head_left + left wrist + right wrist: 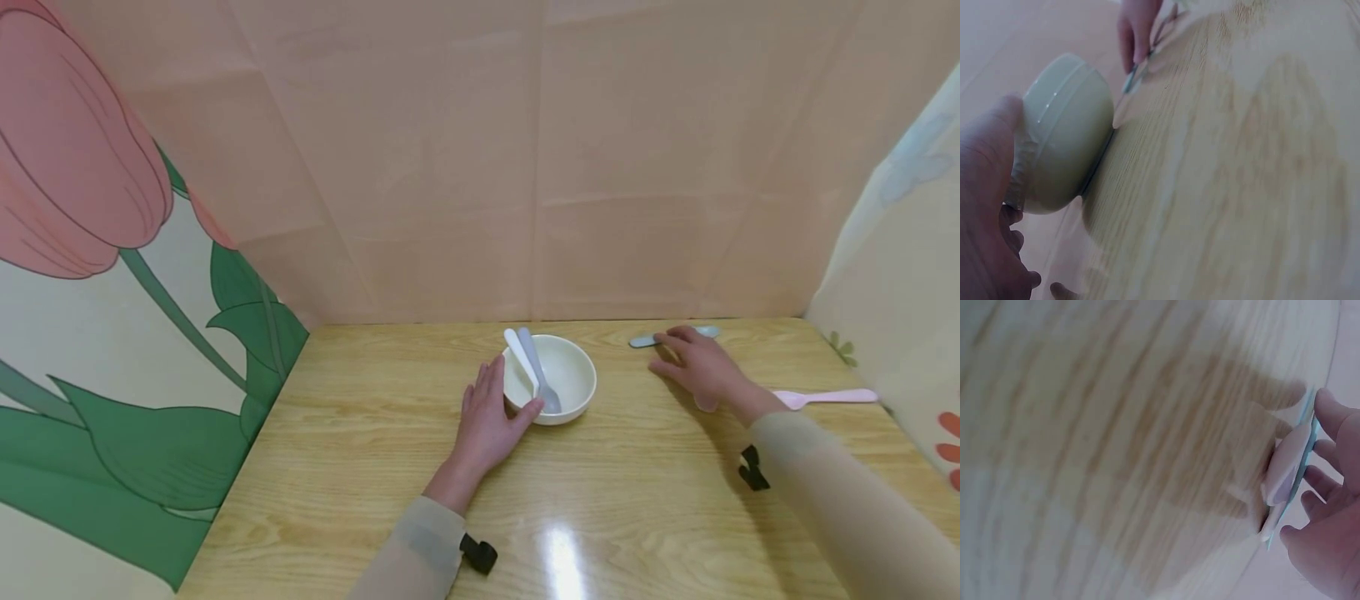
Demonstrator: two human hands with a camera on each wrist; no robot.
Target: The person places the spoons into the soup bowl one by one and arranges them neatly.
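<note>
A: A pink cloth [435, 167] walls off the back of the wooden table [322, 433]. What are the 2 hands doing?

B: The left hand [487, 423] grasps the white bowl [573, 375] by its left and near sides; a white utensil [523, 363] and a grey spoon [551, 402] lean inside. The right hand [701, 362] is over the blue utensil [642, 342], fingers loosely spread. I see no closed grip and can't tell how many fingertips touch.

A: How best to pick up something so flat?

B: I'd bring thumb and forefinger onto its long sides near the middle, then lift straight up; dragging might spin it. The bowl needs only a steady, light hold, I think.

A: And room?

B: The blue utensil lies near the table's back edge, so avoid pushing it that way. Bare wood runs between it and the bowl, wider toward the person. A pink utensil [840, 396] lies beside the right wrist, so watch the sleeve [840, 500].
</note>
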